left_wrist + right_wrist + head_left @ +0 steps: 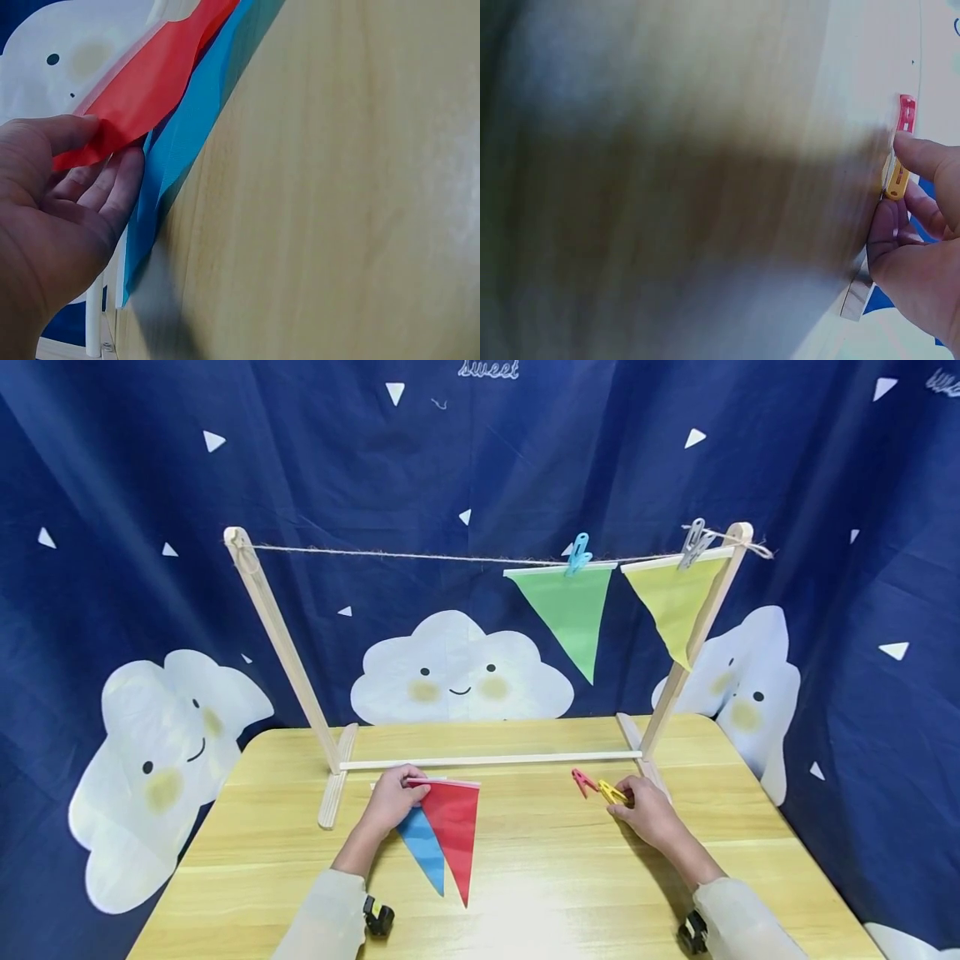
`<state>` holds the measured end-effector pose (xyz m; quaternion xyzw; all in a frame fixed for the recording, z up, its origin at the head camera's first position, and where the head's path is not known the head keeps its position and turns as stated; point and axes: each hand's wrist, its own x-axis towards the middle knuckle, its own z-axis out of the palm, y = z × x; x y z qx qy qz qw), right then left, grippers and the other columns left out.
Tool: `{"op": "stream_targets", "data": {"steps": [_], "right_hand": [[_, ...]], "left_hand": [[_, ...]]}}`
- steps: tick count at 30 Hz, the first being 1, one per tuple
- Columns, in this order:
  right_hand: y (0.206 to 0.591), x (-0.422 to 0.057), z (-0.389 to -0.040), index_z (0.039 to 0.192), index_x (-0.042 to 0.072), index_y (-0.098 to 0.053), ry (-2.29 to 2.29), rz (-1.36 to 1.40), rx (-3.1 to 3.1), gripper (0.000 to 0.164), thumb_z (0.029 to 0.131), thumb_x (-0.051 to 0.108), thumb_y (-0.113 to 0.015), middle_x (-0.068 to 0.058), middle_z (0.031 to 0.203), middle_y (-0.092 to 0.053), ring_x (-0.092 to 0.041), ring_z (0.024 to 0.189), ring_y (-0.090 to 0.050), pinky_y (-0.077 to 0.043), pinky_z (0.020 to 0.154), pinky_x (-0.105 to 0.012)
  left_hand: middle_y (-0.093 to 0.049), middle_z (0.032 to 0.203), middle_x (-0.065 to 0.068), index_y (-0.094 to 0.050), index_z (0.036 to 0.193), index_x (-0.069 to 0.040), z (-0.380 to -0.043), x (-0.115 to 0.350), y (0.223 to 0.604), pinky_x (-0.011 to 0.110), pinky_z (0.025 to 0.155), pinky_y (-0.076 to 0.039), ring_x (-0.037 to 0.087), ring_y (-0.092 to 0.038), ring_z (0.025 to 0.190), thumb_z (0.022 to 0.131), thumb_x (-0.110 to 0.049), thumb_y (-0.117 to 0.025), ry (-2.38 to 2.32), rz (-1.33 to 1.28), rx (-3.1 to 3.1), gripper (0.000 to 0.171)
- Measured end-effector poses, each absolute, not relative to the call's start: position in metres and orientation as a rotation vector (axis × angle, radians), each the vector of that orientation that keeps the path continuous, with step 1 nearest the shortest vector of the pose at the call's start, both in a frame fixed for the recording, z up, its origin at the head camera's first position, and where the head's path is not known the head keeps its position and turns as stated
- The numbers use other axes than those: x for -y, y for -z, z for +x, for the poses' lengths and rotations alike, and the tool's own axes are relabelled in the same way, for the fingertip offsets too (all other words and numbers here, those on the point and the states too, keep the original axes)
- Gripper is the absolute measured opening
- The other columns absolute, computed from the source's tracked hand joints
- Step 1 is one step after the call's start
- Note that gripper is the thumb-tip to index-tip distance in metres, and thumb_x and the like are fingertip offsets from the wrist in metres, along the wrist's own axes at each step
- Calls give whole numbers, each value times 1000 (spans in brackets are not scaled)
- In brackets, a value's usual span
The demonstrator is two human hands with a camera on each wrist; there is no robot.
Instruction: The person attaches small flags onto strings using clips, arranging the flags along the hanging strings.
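My left hand (393,797) pinches the upper left corner of a red triangular pennant (454,814), thumb on top and fingers behind. Under it lies a blue pennant (424,843), partly covered; in the left wrist view the blue cloth (180,135) runs beside my fingertips. Over at the right, my right hand (647,810) pinches a yellow clothespin (611,792) by one end. Touching or close by its far end is a red clothespin (582,782) on the table. The right wrist view shows the yellow clothespin (898,178) between thumb and fingers.
A wooden frame has a left post (281,643), a right post (693,647) and a low crossbar (495,761). From its twine (390,554) hang a green pennant (573,610) under a blue clothespin (577,556) and a yellow pennant (678,597) under grey clothespins (696,543).
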<state>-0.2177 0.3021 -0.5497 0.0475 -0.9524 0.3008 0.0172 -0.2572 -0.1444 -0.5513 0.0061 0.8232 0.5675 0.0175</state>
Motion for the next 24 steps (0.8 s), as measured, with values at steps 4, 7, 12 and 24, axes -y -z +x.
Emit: {"op": "stream_targets", "data": {"steps": [4, 7, 12, 24], "right_hand": [[548, -302, -217, 104, -3, -66, -952, 144, 2953, 25, 87, 7, -81, -12, 95, -63, -20, 86, -58, -50, 74, -33], [546, -302, -216, 105, -3, -66, -978, 132, 2947, 25, 87, 7, -80, -11, 95, -65, -19, 86, -60, -51, 74, -32], [542, -302, -214, 108, -4, -66, -1018, 106, 2945, 27, 88, 8, -80, -11, 95, -67, -19, 85, -61, -51, 70, -29], [537, -300, -212, 111, -5, -67, -976, 126, 2894, 27, 89, 7, -79, -14, 98, -69, -22, 87, -65, -55, 75, -33]], "left_hand": [[-73, 83, 9, -71, 98, 3, -258, 144, 552, 24, 62, -59, 14, -65, 69, 91, 3, -73, -1819, -21, -2527, 7], [-74, 85, 10, -72, 100, 3, -258, 143, 551, 25, 63, -60, 13, -66, 70, 91, 3, -74, -1857, -52, -2501, 9], [-73, 84, 10, -72, 103, 3, -257, 141, 548, 26, 64, -61, 14, -66, 69, 91, 0, -75, -1887, -94, -2476, 13], [-77, 94, 15, -74, 104, 1, -250, 137, 541, 25, 68, -60, 15, -68, 75, 94, -6, -74, -1903, -110, -2503, 13]]}}
